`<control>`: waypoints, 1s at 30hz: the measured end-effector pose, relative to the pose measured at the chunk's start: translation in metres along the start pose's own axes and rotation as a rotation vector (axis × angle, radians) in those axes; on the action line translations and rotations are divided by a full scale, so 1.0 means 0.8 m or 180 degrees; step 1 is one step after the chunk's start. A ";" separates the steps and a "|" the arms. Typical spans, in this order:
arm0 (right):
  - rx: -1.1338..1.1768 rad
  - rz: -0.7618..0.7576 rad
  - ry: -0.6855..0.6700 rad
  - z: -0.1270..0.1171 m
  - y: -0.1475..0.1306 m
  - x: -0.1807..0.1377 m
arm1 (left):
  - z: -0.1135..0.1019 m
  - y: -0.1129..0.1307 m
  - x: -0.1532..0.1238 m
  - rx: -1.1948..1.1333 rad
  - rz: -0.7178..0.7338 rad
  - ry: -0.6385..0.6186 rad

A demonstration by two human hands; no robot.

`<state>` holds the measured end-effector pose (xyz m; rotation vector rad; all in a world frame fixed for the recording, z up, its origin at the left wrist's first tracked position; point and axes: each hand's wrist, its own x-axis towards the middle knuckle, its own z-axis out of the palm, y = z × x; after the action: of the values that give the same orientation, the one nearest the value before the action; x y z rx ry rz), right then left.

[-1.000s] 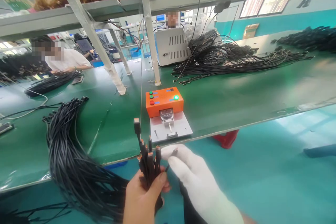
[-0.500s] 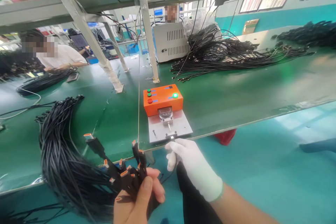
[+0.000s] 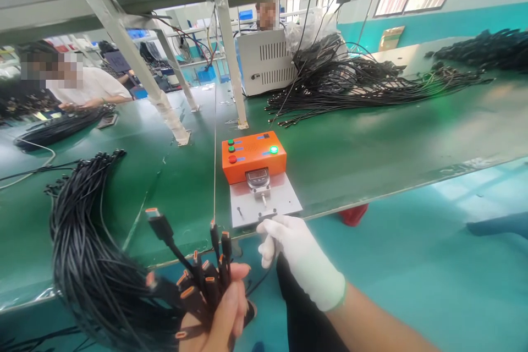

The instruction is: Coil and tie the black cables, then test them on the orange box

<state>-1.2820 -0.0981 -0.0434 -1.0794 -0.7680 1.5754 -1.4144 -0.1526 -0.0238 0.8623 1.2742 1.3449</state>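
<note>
My bare left hand (image 3: 226, 313) is closed around a bunch of black USB-C cables (image 3: 160, 226), their orange-lined connectors fanned upward. My right hand (image 3: 305, 261), in a white glove, pinches a black cable (image 3: 262, 281) at the front edge of a metal plate (image 3: 244, 206); its plug end is hidden by the fingers and cannot be made out. On that plate sits a small digital gauge (image 3: 258, 177) with a metal pin and block in front. Behind it stands an orange test box (image 3: 251, 158) with green and red buttons and a lit green light.
A thick bundle of black cables (image 3: 78, 231) hangs over the green table's (image 3: 350, 148) left front edge. More black cables (image 3: 350, 88) lie beside a grey metal case (image 3: 268, 63) at the back. Shelf posts (image 3: 228, 44) rise from the tabletop. Co-workers sit across the table.
The view has shifted slightly, moving the scene left. The connectors in my left hand have shifted and spread differently. My right hand stays at the plate's front edge, still pinching the cable.
</note>
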 end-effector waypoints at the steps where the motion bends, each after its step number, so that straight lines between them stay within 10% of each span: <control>1: 0.0012 -0.0015 -0.0011 0.000 0.000 0.000 | 0.001 -0.001 0.002 -0.0016 0.0037 -0.0011; 23: -0.1089 0.0216 -0.0056 -0.023 -0.001 -0.033 | 0.000 -0.002 0.013 -0.0081 -0.0524 0.0051; 28: -0.2569 -0.1209 0.1739 -0.034 0.003 -0.055 | -0.004 -0.003 0.009 0.0037 -0.0532 0.0000; 30: -0.2419 -0.1666 0.1593 -0.021 -0.003 -0.064 | -0.006 -0.005 0.008 0.0141 -0.0564 -0.0050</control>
<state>-1.2621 -0.1477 -0.0342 -1.5626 -1.2057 0.5157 -1.4193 -0.1480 -0.0292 0.7698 1.3400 1.1717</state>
